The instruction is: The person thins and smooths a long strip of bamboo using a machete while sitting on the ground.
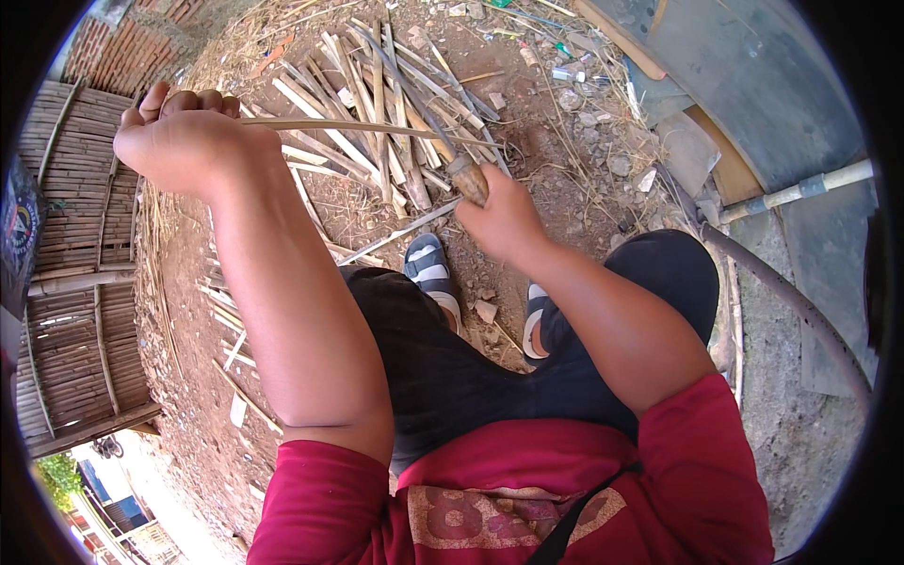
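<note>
My left hand point(193, 141) is raised at the upper left with its fingers curled. It grips one end of a long, thin bamboo strip point(330, 124), which reaches across to the right. My right hand point(504, 217) is closed round the brown wooden handle point(468, 181) of a long-bladed knife. Its dark, narrow blade point(414, 99) points away and to the left. In this view the strip crosses the blade close to the handle; whether they touch I cannot tell. Beyond them, a heap of split bamboo pieces point(325, 85) lies on the dirt.
My sandalled feet point(431, 268) are between the heap and my bent legs. More split pieces point(231, 315) lie at the left. A woven bamboo wall point(80, 188) stands farther left. Grey sheets point(753, 85), a pipe point(800, 191) and rubble point(617, 165) are at the right.
</note>
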`<move>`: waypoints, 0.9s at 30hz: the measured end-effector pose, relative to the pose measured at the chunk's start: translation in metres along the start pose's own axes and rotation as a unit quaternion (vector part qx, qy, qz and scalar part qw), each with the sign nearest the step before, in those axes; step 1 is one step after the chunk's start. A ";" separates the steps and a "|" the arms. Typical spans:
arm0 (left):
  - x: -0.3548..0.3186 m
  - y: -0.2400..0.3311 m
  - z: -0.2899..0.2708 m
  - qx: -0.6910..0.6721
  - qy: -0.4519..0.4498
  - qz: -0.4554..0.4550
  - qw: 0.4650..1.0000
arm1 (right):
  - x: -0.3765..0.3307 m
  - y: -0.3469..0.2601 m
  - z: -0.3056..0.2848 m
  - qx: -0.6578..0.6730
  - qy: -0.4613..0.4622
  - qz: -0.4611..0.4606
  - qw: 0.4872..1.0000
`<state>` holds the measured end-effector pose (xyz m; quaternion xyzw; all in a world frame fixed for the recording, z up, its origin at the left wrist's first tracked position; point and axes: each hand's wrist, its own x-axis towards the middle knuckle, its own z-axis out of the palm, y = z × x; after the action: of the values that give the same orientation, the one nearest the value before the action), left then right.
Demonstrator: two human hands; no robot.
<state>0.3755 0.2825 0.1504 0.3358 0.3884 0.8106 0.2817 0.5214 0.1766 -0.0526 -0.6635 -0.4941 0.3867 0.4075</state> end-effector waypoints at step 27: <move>0.020 0.012 -0.017 -0.149 -0.468 -0.083 0.867 | 0.017 -0.008 -0.025 0.079 0.020 -0.010 0.997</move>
<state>0.3475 0.2832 0.1584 0.5964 0.1121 0.5800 0.5434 0.5449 0.1902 -0.0377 -0.6317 -0.4601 0.4077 0.4722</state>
